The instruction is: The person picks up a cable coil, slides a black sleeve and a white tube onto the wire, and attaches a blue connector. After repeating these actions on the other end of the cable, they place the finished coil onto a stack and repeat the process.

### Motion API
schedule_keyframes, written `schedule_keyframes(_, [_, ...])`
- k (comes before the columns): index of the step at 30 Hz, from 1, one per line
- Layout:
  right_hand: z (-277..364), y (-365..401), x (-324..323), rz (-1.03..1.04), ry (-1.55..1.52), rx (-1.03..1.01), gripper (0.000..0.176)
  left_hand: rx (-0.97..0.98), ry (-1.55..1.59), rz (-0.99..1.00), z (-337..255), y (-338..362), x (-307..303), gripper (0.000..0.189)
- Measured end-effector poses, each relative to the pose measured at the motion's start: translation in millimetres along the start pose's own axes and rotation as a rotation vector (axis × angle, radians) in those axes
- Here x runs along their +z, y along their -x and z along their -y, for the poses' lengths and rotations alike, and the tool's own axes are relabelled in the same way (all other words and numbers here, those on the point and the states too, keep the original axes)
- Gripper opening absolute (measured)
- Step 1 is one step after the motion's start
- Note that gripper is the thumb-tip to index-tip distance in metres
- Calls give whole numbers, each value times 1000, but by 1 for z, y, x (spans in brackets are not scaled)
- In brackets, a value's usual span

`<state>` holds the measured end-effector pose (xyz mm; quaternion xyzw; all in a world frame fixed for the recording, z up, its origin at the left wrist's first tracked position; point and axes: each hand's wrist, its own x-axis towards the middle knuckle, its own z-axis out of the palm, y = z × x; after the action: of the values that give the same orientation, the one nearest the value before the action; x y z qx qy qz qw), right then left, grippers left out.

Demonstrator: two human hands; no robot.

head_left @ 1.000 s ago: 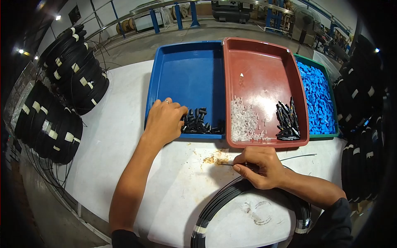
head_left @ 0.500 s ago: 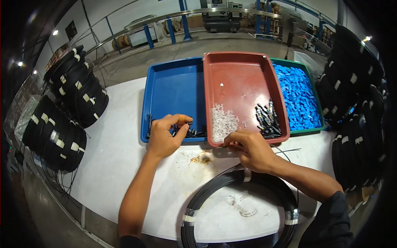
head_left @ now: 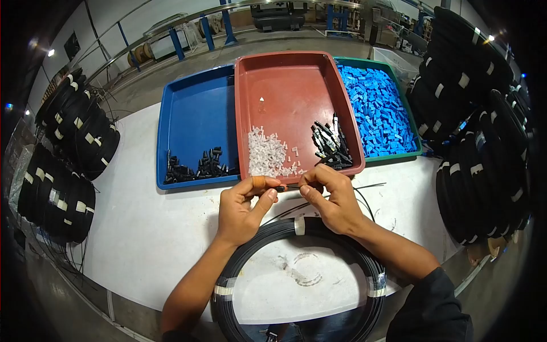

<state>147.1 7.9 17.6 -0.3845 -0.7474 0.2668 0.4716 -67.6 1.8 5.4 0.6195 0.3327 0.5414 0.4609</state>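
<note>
My left hand [head_left: 245, 206] and my right hand [head_left: 329, 198] meet just in front of the red tray [head_left: 296, 74]. The left thumb and forefinger pinch a small black part [head_left: 279, 187]. The right fingers pinch the thin black cable end [head_left: 296, 186] right beside it. That cable runs from a large black coil [head_left: 259, 242] lying on the white table [head_left: 148, 228] under my wrists. The red tray holds clear plastic pieces [head_left: 268, 155] and black connectors [head_left: 330, 145].
A blue tray [head_left: 194, 114] with small black parts [head_left: 199, 168] sits left of the red one. A green tray of blue pieces [head_left: 376, 108] sits right. Stacks of black taped coils [head_left: 62, 154] stand at the left, and more coils [head_left: 484, 142] at the right.
My left hand lifted a black part out of the blue tray and came right. My right hand left the red tray's edge and brought the cable end to meet it.
</note>
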Motion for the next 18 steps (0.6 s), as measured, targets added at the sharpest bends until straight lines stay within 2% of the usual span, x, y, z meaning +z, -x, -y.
schedule_keyframes(4, [-1, 3, 0, -5, 1, -39, 11, 78, -58, -35, 1, 1, 3, 18])
schedule_keyframes(9, [0, 3, 1, 17, 43, -44, 9, 35, -142, -40, -1, 2, 1, 16])
schedule_keyframes(11, [0, 3, 0, 15, 73, -48, 8, 178, -305, 41, 4, 2, -3, 16])
schedule_keyframes(13, [-2, 2, 1, 40, 116, -76, 5, 189, -439, 13, -11, 2, -2, 15])
schedule_keyframes(15, [3, 1, 2, 127, 132, -22, 6, 388, -540, -5, -6, -4, -11, 16])
schedule_keyframes(18, [1, 1, 6, 139, 135, -50, 8, 442, -726, -26, -9, -14, -40, 17])
